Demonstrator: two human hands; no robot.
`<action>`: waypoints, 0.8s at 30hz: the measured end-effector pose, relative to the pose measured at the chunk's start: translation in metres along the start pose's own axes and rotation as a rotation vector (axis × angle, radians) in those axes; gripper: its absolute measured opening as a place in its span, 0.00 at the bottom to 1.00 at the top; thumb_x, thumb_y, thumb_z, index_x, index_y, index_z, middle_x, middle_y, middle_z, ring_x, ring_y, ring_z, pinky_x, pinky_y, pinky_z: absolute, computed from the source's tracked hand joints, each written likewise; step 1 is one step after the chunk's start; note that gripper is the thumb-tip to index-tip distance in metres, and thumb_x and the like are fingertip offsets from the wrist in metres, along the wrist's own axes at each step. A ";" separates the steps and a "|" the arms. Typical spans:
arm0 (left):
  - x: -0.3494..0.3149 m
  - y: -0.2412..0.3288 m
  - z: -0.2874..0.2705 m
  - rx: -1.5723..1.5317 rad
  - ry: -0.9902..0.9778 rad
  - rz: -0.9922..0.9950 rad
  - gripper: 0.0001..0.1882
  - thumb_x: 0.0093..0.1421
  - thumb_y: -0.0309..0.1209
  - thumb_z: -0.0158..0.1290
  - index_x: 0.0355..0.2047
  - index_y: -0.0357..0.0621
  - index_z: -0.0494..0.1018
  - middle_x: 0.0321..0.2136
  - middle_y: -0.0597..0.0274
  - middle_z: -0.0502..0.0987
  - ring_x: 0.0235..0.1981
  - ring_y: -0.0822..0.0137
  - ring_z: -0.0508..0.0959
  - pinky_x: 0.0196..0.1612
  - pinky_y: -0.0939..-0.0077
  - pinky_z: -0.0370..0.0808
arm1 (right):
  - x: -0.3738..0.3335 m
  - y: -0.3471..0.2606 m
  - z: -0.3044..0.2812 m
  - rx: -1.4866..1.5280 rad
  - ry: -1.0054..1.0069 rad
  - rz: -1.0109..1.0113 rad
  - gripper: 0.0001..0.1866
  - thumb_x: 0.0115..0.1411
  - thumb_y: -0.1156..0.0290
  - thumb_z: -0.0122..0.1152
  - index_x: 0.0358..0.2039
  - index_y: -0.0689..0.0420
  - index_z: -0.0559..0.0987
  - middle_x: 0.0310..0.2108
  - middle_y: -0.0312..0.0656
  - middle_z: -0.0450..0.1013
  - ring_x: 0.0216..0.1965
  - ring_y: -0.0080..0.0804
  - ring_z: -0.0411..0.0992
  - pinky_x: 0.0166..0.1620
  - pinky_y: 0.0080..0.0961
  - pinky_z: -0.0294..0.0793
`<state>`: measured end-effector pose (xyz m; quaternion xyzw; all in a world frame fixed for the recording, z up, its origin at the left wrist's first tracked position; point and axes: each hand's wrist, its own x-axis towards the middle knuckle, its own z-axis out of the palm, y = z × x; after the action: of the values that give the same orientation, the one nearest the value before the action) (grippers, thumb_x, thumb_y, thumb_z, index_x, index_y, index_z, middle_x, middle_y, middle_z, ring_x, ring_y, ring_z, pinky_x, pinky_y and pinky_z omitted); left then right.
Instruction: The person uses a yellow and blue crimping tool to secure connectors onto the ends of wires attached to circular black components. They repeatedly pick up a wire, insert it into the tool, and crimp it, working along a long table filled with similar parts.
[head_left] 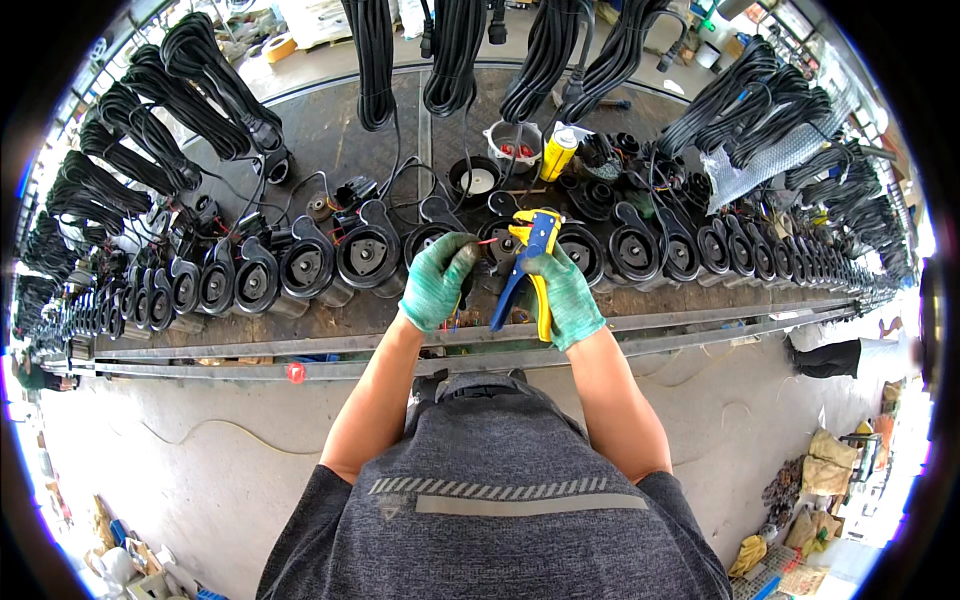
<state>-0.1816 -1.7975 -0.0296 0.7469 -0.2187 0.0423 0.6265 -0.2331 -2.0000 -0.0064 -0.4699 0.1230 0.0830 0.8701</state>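
In a green glove, my left hand (436,288) pinches a thin red wire (487,241), whose end points right toward the tool. My right hand (568,298), gloved alike, is wrapped round the handles of a yellow and blue wire stripper (540,236). Its jaws are raised close to the wire end; whether they touch it I cannot tell. Beneath both hands runs a row of round black pump-like housings (370,256) with curved necks. One housing (500,250) lies between my hands, partly covered by them.
Coiled black cables (456,60) hang above the dark workbench (310,115). Behind the row stand a grey pot (497,133) with red pieces, a yellow can (558,156) and a black cup (474,180). Bubble wrap (745,175) lies at right. A metal rail (250,370) edges the bench.
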 end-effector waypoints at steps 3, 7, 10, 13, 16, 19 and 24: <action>0.000 -0.006 0.002 -0.102 -0.026 -0.143 0.12 0.70 0.32 0.56 0.47 0.35 0.78 0.33 0.59 0.80 0.32 0.71 0.75 0.39 0.74 0.74 | -0.015 -0.008 -0.004 -0.036 -0.049 0.064 0.28 0.65 0.73 0.62 0.65 0.56 0.71 0.53 0.33 0.74 0.54 0.23 0.70 0.60 0.24 0.68; 0.000 -0.008 0.006 -0.081 0.006 -0.086 0.12 0.69 0.31 0.58 0.47 0.35 0.79 0.34 0.59 0.81 0.34 0.71 0.78 0.40 0.74 0.75 | -0.032 -0.011 0.000 -0.123 -0.082 0.084 0.29 0.68 0.69 0.63 0.68 0.55 0.68 0.56 0.34 0.74 0.58 0.23 0.69 0.64 0.24 0.65; 0.002 -0.006 0.008 -0.046 0.015 -0.046 0.11 0.68 0.30 0.59 0.47 0.36 0.79 0.34 0.58 0.82 0.35 0.70 0.79 0.42 0.75 0.76 | -0.035 -0.011 0.003 -0.113 -0.158 0.082 0.29 0.68 0.68 0.63 0.68 0.55 0.67 0.54 0.37 0.75 0.54 0.27 0.72 0.60 0.27 0.70; 0.002 -0.004 0.006 -0.008 0.005 -0.011 0.11 0.67 0.29 0.59 0.46 0.36 0.79 0.35 0.58 0.83 0.36 0.70 0.80 0.42 0.75 0.77 | -0.035 -0.013 0.006 -0.034 -0.243 0.075 0.29 0.68 0.67 0.62 0.68 0.54 0.67 0.47 0.49 0.79 0.42 0.44 0.81 0.43 0.45 0.85; 0.002 0.002 0.007 0.026 -0.012 0.016 0.10 0.67 0.29 0.60 0.46 0.37 0.79 0.35 0.58 0.84 0.36 0.71 0.80 0.41 0.75 0.77 | -0.034 -0.012 0.005 -0.118 -0.214 0.008 0.27 0.68 0.66 0.62 0.66 0.55 0.68 0.44 0.49 0.79 0.38 0.45 0.81 0.41 0.44 0.85; 0.003 0.004 0.005 0.011 -0.032 -0.017 0.10 0.66 0.28 0.60 0.46 0.37 0.79 0.35 0.58 0.83 0.36 0.69 0.80 0.42 0.74 0.76 | -0.037 -0.019 0.011 -0.143 -0.186 0.035 0.26 0.68 0.65 0.63 0.63 0.55 0.70 0.40 0.49 0.79 0.35 0.44 0.81 0.39 0.42 0.85; 0.003 0.004 0.003 0.013 -0.053 -0.002 0.10 0.65 0.27 0.60 0.45 0.37 0.79 0.35 0.57 0.81 0.35 0.65 0.78 0.43 0.72 0.75 | -0.039 -0.031 0.015 -0.186 -0.162 0.107 0.24 0.69 0.68 0.61 0.63 0.57 0.70 0.40 0.38 0.77 0.39 0.28 0.78 0.42 0.29 0.81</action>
<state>-0.1810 -1.8015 -0.0254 0.7521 -0.2342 0.0232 0.6156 -0.2604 -2.0051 0.0377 -0.5332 0.0692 0.1779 0.8242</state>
